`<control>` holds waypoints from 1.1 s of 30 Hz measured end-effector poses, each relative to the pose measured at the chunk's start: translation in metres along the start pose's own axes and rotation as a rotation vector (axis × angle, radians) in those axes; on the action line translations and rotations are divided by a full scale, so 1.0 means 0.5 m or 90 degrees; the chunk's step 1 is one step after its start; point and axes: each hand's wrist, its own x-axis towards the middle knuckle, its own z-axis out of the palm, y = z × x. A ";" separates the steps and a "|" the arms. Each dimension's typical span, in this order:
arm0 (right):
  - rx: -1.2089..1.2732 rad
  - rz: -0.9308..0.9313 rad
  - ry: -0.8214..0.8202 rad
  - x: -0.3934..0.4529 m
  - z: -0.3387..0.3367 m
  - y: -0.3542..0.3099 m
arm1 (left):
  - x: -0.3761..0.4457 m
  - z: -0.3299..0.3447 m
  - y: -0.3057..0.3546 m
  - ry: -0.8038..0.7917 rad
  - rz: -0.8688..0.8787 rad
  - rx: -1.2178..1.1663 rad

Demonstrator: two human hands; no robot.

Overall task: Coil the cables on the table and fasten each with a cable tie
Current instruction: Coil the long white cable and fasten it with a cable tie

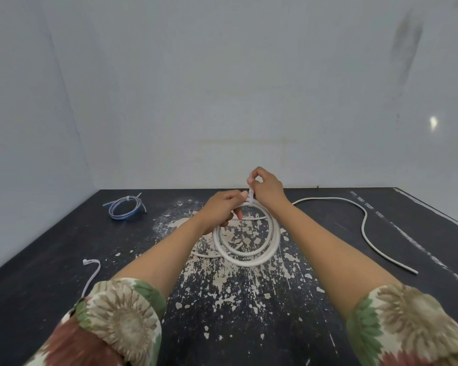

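Note:
A thick white cable (pixel 245 256) lies wound in a coil at the middle of the dark table. My left hand (pixel 222 207) grips the far side of the coil. A white cable tie (pixel 250 195) wraps the coil there and stands up from it. My right hand (pixel 266 187) pinches the tie's upper end just above the coil. A second white cable (pixel 364 228) lies loose in a curve to the right. At the far left rests a blue cable coil (pixel 124 208) with a tie around it.
A spare white cable tie (pixel 91 273) lies near the table's left front, partly under my left sleeve. The black table (pixel 50 260) has worn pale patches in the middle. Pale walls stand close behind and to the left.

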 end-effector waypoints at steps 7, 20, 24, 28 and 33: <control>0.260 0.039 -0.157 -0.006 -0.027 -0.009 | 0.004 -0.006 -0.003 0.022 -0.002 -0.060; 0.004 0.021 0.004 -0.012 0.000 0.009 | 0.003 0.010 -0.005 0.096 0.067 0.200; 0.061 0.037 0.006 -0.015 0.007 0.014 | 0.006 0.007 -0.007 0.090 0.092 0.237; 0.144 -0.018 -0.073 -0.018 -0.015 0.006 | 0.008 -0.008 -0.008 0.018 0.049 0.012; 0.308 0.024 -0.117 -0.014 -0.027 0.004 | 0.021 -0.017 0.001 -0.054 -0.073 -0.093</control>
